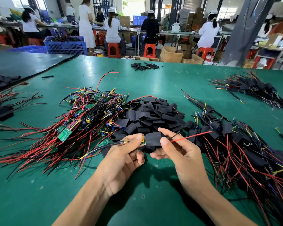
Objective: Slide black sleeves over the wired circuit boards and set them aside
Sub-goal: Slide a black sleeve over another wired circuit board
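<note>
No text is showing clearly enough to read. A cardboard box (pixel 171 54) on the floor beyond the green table (pixel 170 75) is carrying a short line of dark printed characters on its flap, but they are blurring past reading. The circuit boards (pixel 64 133) are showing only markings too small to make out.

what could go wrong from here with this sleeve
1. A corner of the circuit board sticks out of the black sleeve by the left hand. If it is set aside now, it may stay partly bare.
2. The red wire leaves the sleeve past the right hand. Tugging it might strain its joint.
3. The board's trailing lead lies against the pile of wired boards and could snag.
</note>
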`<control>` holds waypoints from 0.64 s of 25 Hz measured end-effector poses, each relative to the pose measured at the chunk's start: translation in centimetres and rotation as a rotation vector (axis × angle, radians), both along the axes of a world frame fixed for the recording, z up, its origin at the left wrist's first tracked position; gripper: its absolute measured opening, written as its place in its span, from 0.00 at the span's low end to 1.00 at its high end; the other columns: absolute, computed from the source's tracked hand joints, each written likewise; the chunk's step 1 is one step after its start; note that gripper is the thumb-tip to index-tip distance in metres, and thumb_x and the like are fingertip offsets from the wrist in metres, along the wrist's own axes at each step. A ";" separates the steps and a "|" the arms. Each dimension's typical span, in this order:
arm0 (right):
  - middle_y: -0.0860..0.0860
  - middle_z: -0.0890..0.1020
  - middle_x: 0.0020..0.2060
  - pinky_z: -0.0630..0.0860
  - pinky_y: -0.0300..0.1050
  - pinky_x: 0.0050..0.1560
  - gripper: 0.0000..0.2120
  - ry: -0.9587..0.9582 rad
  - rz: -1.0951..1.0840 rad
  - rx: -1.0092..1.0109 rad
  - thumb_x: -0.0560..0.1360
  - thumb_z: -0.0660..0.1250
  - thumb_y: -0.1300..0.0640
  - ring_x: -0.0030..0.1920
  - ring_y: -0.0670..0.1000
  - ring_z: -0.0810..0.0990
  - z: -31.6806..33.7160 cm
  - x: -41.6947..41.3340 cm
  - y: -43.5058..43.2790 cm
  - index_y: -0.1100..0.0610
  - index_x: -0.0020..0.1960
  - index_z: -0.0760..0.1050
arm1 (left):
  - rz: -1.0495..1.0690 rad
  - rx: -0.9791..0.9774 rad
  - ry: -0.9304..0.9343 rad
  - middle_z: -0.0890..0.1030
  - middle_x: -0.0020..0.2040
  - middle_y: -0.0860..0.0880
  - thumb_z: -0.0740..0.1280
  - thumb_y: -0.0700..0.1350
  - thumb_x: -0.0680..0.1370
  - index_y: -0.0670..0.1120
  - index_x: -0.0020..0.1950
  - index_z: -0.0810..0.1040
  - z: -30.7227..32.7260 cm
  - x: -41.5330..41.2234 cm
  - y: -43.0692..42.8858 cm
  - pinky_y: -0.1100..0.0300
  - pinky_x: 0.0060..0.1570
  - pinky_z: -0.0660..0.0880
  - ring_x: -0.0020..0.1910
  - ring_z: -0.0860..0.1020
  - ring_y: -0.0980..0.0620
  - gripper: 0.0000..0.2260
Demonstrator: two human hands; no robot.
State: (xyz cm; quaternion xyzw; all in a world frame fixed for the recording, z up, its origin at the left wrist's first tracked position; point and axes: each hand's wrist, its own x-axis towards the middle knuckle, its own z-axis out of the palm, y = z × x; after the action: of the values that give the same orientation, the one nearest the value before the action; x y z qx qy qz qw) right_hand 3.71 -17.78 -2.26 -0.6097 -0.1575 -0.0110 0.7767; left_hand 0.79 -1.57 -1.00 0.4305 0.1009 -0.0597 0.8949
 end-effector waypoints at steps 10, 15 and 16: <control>0.57 0.85 0.34 0.79 0.41 0.37 0.12 0.061 0.041 0.027 0.72 0.72 0.52 0.35 0.57 0.86 -0.1 -0.5 0.6 0.43 0.54 0.84 | -0.032 -0.031 -0.003 0.77 0.37 0.49 0.76 0.46 0.65 0.51 0.41 0.82 0.1 -0.3 -0.1 0.64 0.28 0.73 0.28 0.75 0.55 0.06; 0.55 0.86 0.39 0.79 0.41 0.35 0.10 0.069 0.018 0.047 0.72 0.72 0.53 0.33 0.56 0.85 0.2 -0.4 0.5 0.46 0.52 0.85 | -0.043 -0.023 -0.014 0.80 0.41 0.48 0.75 0.47 0.67 0.50 0.46 0.83 0.2 -0.2 -0.1 0.63 0.32 0.77 0.30 0.79 0.54 0.10; 0.55 0.87 0.39 0.79 0.40 0.34 0.09 0.070 0.016 0.056 0.72 0.72 0.53 0.33 0.56 0.85 0.3 -0.3 0.4 0.47 0.52 0.85 | -0.050 -0.015 -0.017 0.81 0.42 0.48 0.75 0.48 0.67 0.49 0.50 0.83 0.3 -0.2 0.0 0.63 0.34 0.78 0.32 0.80 0.53 0.13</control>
State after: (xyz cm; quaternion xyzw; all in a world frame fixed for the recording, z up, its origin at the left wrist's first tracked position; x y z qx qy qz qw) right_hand 3.41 -17.35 -1.97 -0.5864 -0.1345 0.0122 0.7987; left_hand 0.58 -1.57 -0.72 0.4268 0.0819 -0.0790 0.8972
